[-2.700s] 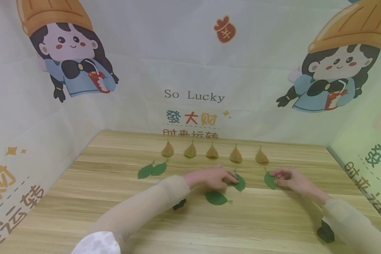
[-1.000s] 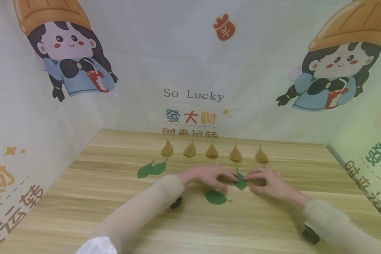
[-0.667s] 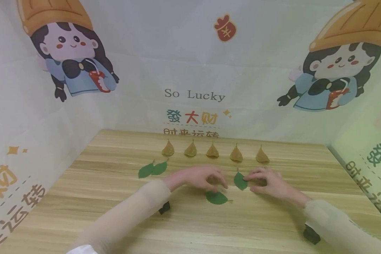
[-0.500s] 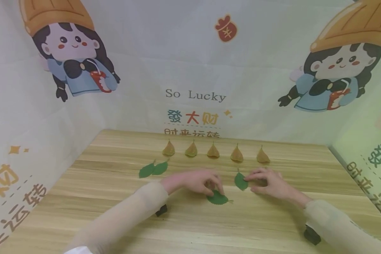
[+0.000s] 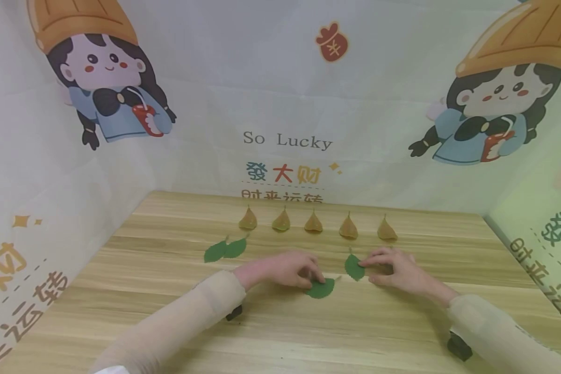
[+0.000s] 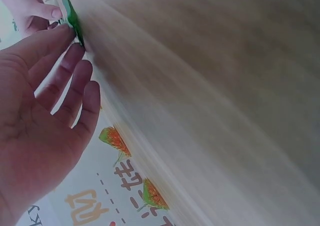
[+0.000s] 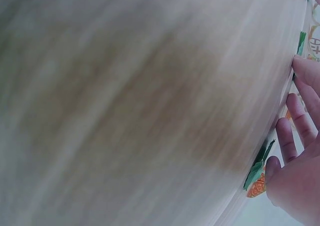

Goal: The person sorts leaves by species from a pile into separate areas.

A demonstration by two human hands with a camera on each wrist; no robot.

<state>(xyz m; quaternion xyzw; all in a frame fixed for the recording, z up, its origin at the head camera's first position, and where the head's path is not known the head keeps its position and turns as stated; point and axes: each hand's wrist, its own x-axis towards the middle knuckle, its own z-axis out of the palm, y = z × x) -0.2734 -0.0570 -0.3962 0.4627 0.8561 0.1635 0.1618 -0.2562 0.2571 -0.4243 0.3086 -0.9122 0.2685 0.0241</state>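
In the head view my left hand (image 5: 290,269) has its index fingertip and thumb at a serrated green leaf (image 5: 320,292) lying on the wooden table. The left wrist view has that leaf (image 6: 73,19) nearly edge-on beneath the fingertips, the other fingers loosely extended. My right hand (image 5: 397,270) touches the right edge of a second green leaf (image 5: 353,269) with a fingertip, its thumb apart from it on the table. That leaf stands stem-away. Another green leaf (image 7: 256,172) shows near the right little finger, mostly hidden behind the hand in the head view.
Several yellow-brown leaves (image 5: 314,223) form a row along the far side of the table (image 5: 280,337), stems pointing away. Left of them and nearer, a green leaf (image 5: 215,252) overlaps another green leaf (image 5: 236,248). A printed cloth (image 5: 280,93) hangs behind.
My right hand came left from the rightmost green leaf to the middle one. My left hand left that leaf, moved to the near leaf, and turned its stem slightly away.
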